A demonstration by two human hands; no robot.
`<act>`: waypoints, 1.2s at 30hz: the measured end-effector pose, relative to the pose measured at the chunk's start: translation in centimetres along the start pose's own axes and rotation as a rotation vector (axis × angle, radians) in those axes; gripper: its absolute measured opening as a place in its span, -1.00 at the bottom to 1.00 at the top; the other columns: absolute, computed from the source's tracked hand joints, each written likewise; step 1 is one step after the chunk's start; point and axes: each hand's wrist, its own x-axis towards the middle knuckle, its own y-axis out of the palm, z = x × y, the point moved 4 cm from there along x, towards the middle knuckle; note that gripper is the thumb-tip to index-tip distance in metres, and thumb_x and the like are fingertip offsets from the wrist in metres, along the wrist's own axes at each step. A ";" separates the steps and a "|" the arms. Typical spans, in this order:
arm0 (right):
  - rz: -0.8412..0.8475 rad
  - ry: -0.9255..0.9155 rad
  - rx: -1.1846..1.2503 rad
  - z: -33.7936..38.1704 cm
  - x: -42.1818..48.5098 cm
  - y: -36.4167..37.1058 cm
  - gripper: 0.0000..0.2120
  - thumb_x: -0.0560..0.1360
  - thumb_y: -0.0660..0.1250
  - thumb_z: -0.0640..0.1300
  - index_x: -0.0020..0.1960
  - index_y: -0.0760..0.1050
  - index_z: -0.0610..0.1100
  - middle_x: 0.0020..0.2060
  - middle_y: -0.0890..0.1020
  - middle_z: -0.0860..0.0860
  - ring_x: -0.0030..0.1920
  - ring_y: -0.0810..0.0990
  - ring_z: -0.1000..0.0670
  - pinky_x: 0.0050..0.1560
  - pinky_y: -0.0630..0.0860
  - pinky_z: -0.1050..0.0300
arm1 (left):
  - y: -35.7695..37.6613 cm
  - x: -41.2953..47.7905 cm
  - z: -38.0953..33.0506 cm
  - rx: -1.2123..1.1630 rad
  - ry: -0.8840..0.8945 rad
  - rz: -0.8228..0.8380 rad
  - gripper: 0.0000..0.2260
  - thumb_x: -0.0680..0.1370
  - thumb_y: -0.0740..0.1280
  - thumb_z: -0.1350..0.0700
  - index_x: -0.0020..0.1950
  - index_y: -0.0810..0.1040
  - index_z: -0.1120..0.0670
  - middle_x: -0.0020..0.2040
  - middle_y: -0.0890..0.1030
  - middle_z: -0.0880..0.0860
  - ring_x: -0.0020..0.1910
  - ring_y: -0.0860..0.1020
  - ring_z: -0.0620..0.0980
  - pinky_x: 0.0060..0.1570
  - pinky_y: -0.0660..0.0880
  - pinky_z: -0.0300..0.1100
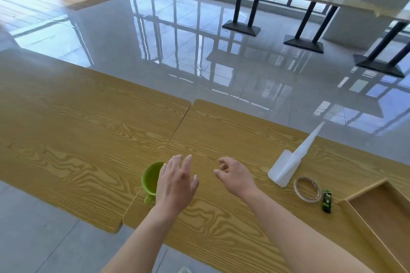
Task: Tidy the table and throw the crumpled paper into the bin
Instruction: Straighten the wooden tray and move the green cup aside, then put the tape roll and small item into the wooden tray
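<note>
My left hand (176, 183) hovers flat, fingers spread, over the right side of a green cup (149, 178) that stands on the wooden table (88, 139); the hand hides part of the cup's rim. My right hand (235, 176) floats beside it over bare wood, fingers loosely curled, holding nothing. To the right lie a white plastic squeeze bottle with a long nozzle (288, 164), a roll of clear tape (307, 189) and a small green-and-black lighter (326, 200). No crumpled paper and no bin are in view.
An open wooden tray (355, 217) sits at the table's right front corner. Two tabletops meet at a seam (177, 124). Beyond is a glossy tiled floor, with another long table on black pedestal legs (241, 26) by the windows.
</note>
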 end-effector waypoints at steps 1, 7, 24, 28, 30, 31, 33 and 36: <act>-0.013 -0.001 -0.012 -0.4 -0.4 -0.6 -0.57 0.54 0.35 0.07 0.37 0.46 -0.03 0.09 0.60 0.06 0.09 0.59 0.03 0.14 0.53 0.03 | 0.3 0.2 -0.7 0.009 0.020 0.018 -0.44 0.56 0.30 -0.07 0.51 0.28 0.09 0.46 0.37 0.18 0.45 0.33 0.14 0.40 0.29 0.02; -0.120 0.064 -0.021 -3.8 -3.0 -3.6 -0.58 0.54 0.35 0.06 0.36 0.47 -0.04 0.11 0.60 0.04 0.09 0.59 0.02 0.14 0.54 0.02 | 1.5 1.0 -5.3 -0.022 0.157 0.086 -0.42 0.56 0.27 -0.10 0.53 0.24 0.07 0.46 0.37 0.14 0.46 0.32 0.10 0.42 0.29 0.03; -0.291 0.428 0.074 -19.6 -11.5 -9.9 -0.67 0.56 0.34 -0.05 0.31 0.50 -0.04 -0.01 0.57 0.07 0.01 0.55 0.03 -0.01 0.47 0.12 | 5.1 2.7 -19.9 -0.356 0.289 0.249 -0.46 0.55 0.32 -0.11 0.49 0.33 0.01 0.34 0.48 0.01 0.30 0.47 0.04 0.15 0.42 -0.10; -0.397 0.527 0.015 -25.2 -12.5 -13.4 -0.66 0.54 0.35 -0.11 0.31 0.51 -0.08 0.14 0.60 -0.05 0.13 0.57 -0.09 0.11 0.54 -0.02 | 5.3 4.9 -24.3 -0.429 0.268 0.234 -0.42 0.55 0.30 -0.15 0.52 0.29 0.02 0.40 0.45 0.05 0.36 0.43 0.04 0.22 0.39 -0.06; -0.441 0.574 -0.040 -28.3 -13.0 -15.3 -0.62 0.55 0.35 -0.10 0.35 0.48 -0.09 0.20 0.57 -0.10 0.19 0.54 -0.12 0.15 0.53 -0.05 | 5.6 6.1 -26.2 -0.432 0.260 0.236 -0.40 0.56 0.27 -0.16 0.54 0.25 0.04 0.47 0.40 0.07 0.44 0.36 0.04 0.31 0.35 -0.02; -0.448 0.590 -0.062 -29.8 -13.1 -16.2 -0.61 0.55 0.34 -0.10 0.37 0.46 -0.09 0.21 0.56 -0.11 0.20 0.52 -0.13 0.16 0.52 -0.06 | 5.8 6.6 -27.0 -0.429 0.250 0.244 -0.40 0.57 0.26 -0.16 0.54 0.24 0.04 0.49 0.38 0.07 0.46 0.33 0.04 0.34 0.32 0.00; -0.429 0.616 -0.116 -32.4 -13.1 -17.5 -0.59 0.57 0.32 -0.08 0.40 0.42 -0.09 0.24 0.52 -0.12 0.23 0.47 -0.14 0.18 0.48 -0.04 | 6.4 7.3 -28.4 -0.436 0.217 0.263 -0.41 0.58 0.24 -0.15 0.55 0.23 0.05 0.50 0.37 0.09 0.48 0.32 0.06 0.36 0.30 0.03; -0.319 0.619 -0.197 -35.3 -12.5 -18.3 -0.60 0.60 0.26 -0.03 0.41 0.36 -0.06 0.30 0.47 -0.07 0.26 0.43 -0.11 0.19 0.46 -0.02 | 7.3 7.9 -29.6 -0.508 0.133 0.262 -0.50 0.61 0.21 -0.10 0.53 0.30 0.03 0.41 0.48 0.13 0.39 0.43 0.10 0.26 0.38 0.01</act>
